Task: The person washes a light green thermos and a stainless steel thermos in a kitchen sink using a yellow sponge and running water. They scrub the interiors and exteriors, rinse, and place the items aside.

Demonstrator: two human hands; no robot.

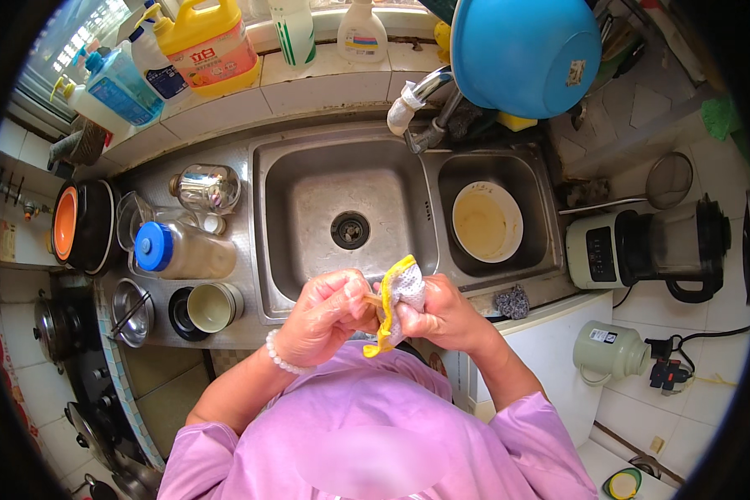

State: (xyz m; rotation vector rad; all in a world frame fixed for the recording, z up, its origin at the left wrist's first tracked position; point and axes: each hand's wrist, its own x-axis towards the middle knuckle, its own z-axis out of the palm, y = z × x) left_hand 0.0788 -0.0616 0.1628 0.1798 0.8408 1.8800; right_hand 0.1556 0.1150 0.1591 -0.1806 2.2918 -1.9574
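Near my body, at the front edge of the large steel sink basin [306, 206], my right hand [440, 312] grips a white mesh cloth with yellow edging [407, 290]. My left hand [334, 306], with a beaded bracelet at the wrist, pinches a thin light-brown item [373, 300], perhaps a utensil handle, whose other end goes behind or into the cloth. Its full shape is hidden. A white bowl with yellowish residue or liquid [487, 222] sits in the small basin on the right.
A faucet [430, 84] and a blue basin [525, 56] stand behind the sinks. Left are a blue-lidded plastic jar [194, 251], a glass jar [209, 189] and stacked bowls [212, 306]. A steel scourer [512, 302] and a blender [647, 247] are at right.
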